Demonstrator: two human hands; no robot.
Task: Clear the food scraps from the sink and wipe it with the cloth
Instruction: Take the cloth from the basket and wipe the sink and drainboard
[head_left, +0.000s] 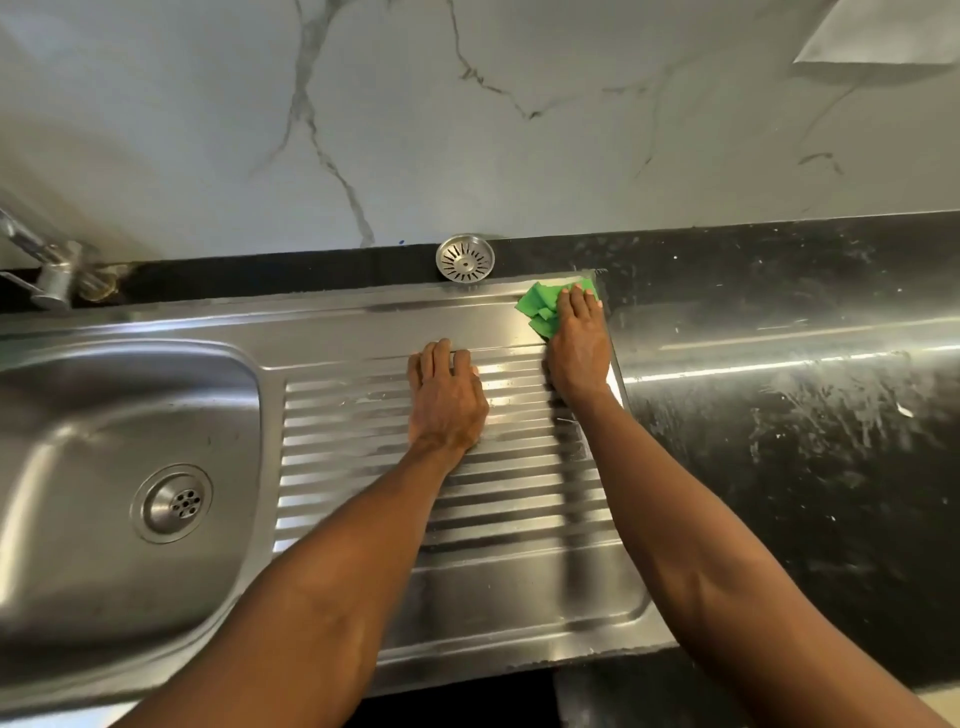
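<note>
I can only see part of the tap (49, 270) at the left edge, and the green cloth (545, 306) is half hidden under my right hand (576, 348), so its full shape is unclear. The steel sink (363, 322) sits in a dark countertop (779, 415) streaked with pale smears, below a marble-veined wall (363, 130); a loose strainer (465, 257) rests behind the rim. My right hand presses flat on the cloth at the drainboard's far right corner, fingers straight and close together. My left hand (447, 400) rests on the ridges, fingers lightly bent, holding nothing.
</note>
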